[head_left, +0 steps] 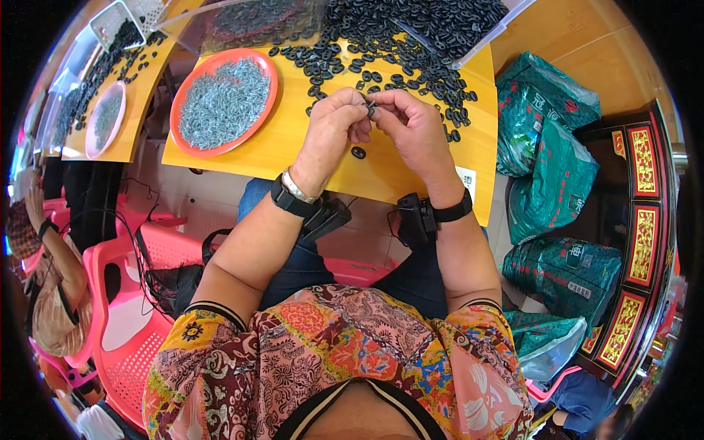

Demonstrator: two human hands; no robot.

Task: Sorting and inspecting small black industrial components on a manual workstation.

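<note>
My left hand (pixel 334 125) and my right hand (pixel 411 125) meet above the yellow table (pixel 293 143), fingertips pinched together on a small black oval part (pixel 370 108). One loose black oval part (pixel 358 152) lies on the table just below my hands. A heap of the same black oval parts (pixel 411 44) spreads across the table beyond my fingers. To the left stands an orange plate (pixel 183 95) filled with small grey metal pieces (pixel 224 103). Both wrists carry black bands with small black devices.
A clear plastic tray (pixel 477 44) holds more black parts at the far right. A second yellow table (pixel 143 88) at left carries a pink plate (pixel 94 143) and more parts. Green sacks (pixel 546 169) stand at right, pink plastic chairs (pixel 132 352) at left, where another person (pixel 51 293) sits.
</note>
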